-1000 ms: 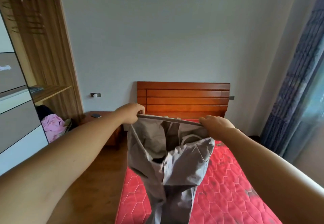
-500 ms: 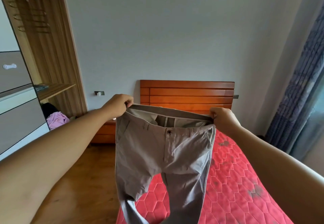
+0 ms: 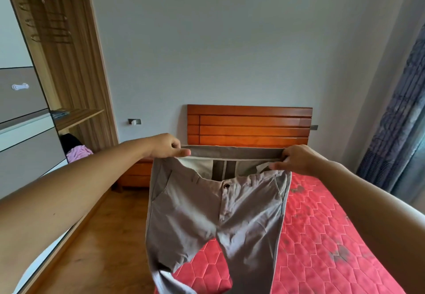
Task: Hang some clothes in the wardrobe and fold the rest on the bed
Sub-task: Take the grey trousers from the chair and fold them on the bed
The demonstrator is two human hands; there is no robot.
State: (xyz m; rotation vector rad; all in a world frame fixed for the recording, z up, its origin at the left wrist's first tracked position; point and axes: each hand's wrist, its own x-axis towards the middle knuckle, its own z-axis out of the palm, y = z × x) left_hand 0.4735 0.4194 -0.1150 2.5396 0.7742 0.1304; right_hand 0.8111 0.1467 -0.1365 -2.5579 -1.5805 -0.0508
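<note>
Grey trousers (image 3: 207,213) hang stretched by the waistband above the red bed (image 3: 322,236). Left hand (image 3: 164,146) and right hand (image 3: 296,159) each pinch one end of the waistband.

One wide-angle view looks out from the person's head, above the near end of the bed (image 3: 322,236), facing forward and slightly down toward the headboard (image 3: 250,124) and far wall (image 3: 230,40). Both forearms (image 3: 69,201) enter from the lower corners, close to the lens; the left hand (image 3: 165,146) and right hand (image 3: 299,160) hold the trousers (image 3: 195,213) at arm's length, mid-frame. The wardrobe (image 3: 69,75) edges the left, a curtain (image 3: 400,109) the right.
</note>
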